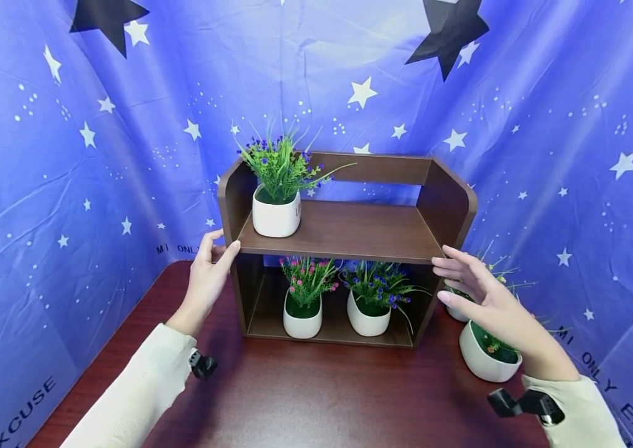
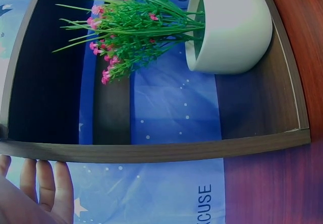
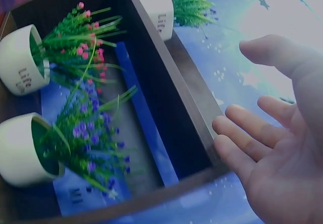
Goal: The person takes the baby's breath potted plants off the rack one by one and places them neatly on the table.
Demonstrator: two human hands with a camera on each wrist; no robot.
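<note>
A dark brown two-tier wooden shelf (image 1: 344, 233) stands on the table. My left hand (image 1: 210, 270) holds its left side panel, thumb at the front edge and fingers on the outer face. At the front right corner is my right hand (image 1: 481, 289), its fingers extended and spread, fingertips close to the edge; contact is unclear. A white pot with blue-purple flowers (image 1: 276, 214) sits on the upper tier at the left. Below are a pink-flowered pot (image 2: 232, 30) and another blue-purple-flowered pot (image 3: 22, 151), side by side and upright.
To the right of the shelf, a white potted plant (image 1: 487, 358) stands on the reddish-brown table (image 1: 294, 398). Another pot (image 1: 456, 305) is behind it, partly hidden by my right hand. Blue star-patterned cloth (image 1: 316, 74) hangs behind and along both sides.
</note>
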